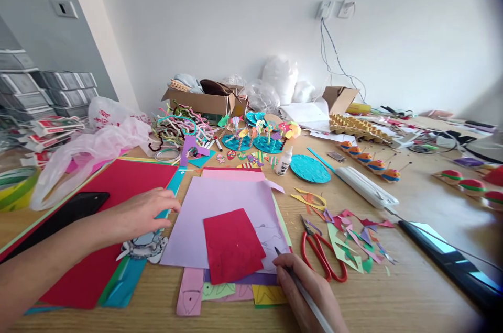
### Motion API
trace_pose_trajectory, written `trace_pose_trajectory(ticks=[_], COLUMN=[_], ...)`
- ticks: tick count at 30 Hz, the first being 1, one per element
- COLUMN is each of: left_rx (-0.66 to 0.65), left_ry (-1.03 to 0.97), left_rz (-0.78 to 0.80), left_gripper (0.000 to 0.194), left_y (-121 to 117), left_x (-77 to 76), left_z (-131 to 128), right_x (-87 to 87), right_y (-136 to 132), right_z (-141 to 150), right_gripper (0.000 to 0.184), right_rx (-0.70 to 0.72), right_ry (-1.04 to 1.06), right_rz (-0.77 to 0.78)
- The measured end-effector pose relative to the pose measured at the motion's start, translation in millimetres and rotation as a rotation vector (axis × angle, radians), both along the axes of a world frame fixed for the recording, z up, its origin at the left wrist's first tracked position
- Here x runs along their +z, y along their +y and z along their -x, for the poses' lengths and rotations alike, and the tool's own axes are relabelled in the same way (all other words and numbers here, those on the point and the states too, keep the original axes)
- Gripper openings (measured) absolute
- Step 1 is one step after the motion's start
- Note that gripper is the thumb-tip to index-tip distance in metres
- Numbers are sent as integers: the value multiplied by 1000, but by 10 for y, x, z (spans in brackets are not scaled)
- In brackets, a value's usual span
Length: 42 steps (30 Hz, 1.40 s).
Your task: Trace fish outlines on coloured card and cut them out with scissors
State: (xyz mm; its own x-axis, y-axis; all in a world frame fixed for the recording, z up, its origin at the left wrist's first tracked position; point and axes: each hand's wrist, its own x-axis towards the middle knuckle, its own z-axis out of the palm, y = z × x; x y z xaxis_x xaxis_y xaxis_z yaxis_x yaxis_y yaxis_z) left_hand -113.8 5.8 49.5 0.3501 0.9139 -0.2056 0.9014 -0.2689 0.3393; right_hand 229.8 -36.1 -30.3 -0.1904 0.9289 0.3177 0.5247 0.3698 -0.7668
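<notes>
My right hand (304, 291) grips a pen (313, 308) whose tip is at the lower right of a lilac paper sheet (231, 194), where faint drawn outlines show. On that sheet lies a smaller red paper piece (231, 249). My left hand (151, 211) is held above the gap between the lilac sheet and a red sheet (137, 178), fingers loosely apart with nothing in them. Below it lies a grey-and-white cutout (144, 246). Paper pieces with drawn fish shapes, one of them pink (190, 296), stick out under the lilac sheet's lower edge.
Red-handled scissors (323, 254) and coloured paper scraps (353, 239) lie on the right, near a glue bottle (283, 162) and a blue disc (310, 168). A white power strip (367, 186) and its cable lie farther right. A black phone (58, 220) rests on the left sheets.
</notes>
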Motion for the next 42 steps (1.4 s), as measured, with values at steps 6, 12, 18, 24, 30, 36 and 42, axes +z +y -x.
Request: trace_pose_trajectory(ticks=[6, 12, 18, 24, 30, 36, 42], left_rx=[-7, -44, -64, -69, -31, -19, -31], left_ry=[-47, -7, 73, 66, 72, 78, 27], left_rz=[-41, -18, 29, 15, 13, 18, -16], left_gripper=[20, 28, 24, 21, 30, 18, 11], left_y=[275, 472, 442, 440, 436, 388, 391], left_x=[-197, -370, -313, -324, -288, -295, -378], left_z=[-564, -824, -941, -929, -881, -890, -899], right_x=[-38, -56, 50, 73, -16, 119, 204], right_y=[-6, -31, 22, 58, 62, 108, 142], right_z=[-3, -31, 33, 100, 64, 69, 128], right_gripper=[16, 16, 23, 23, 21, 30, 36], right_rx=[-27, 27, 181, 146, 117, 219, 233], right_ry=[-26, -142, -218, -180, -137, -241, -321], right_rz=[-110, -275, -349, -329, -237, -59, 94])
